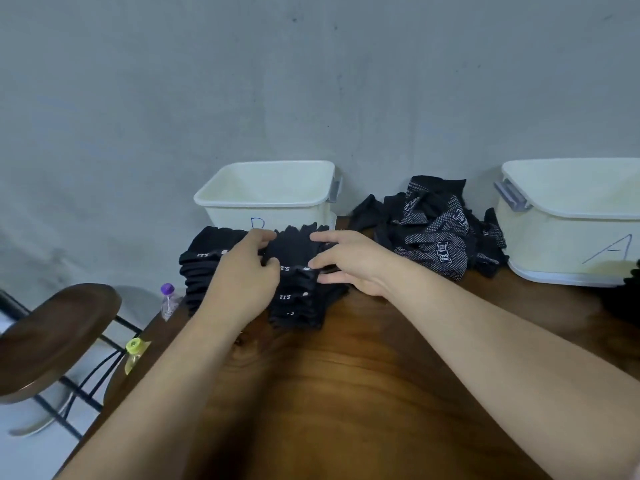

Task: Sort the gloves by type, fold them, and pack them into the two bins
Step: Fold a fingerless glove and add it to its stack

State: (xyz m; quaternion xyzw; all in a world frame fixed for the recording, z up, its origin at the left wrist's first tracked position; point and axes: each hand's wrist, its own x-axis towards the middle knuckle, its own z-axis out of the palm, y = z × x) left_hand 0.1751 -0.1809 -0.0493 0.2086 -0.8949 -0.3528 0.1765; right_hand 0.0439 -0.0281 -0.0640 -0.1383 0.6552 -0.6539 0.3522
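Two stacks of folded plain black gloves lie at the table's far left: a left stack [202,271] and a right stack [298,299] with small white lettering. My left hand [246,275] grips the top glove [294,245] of the right stack at its left side. My right hand [349,263] pinches the same glove at its right side. A loose heap of black dotted gloves [436,230] lies between the two cream bins. The bin marked B [266,202] stands behind the stacks. The bin marked A [571,233] stands at the far right.
The wooden table [363,393] ends at the grey wall. A brown chair [52,337] stands left of the table. Two plastic bottles, one purple-capped [168,299] and one yellow-capped [135,351], stand beside the table's left edge. A dark object [630,282] shows at the right edge.
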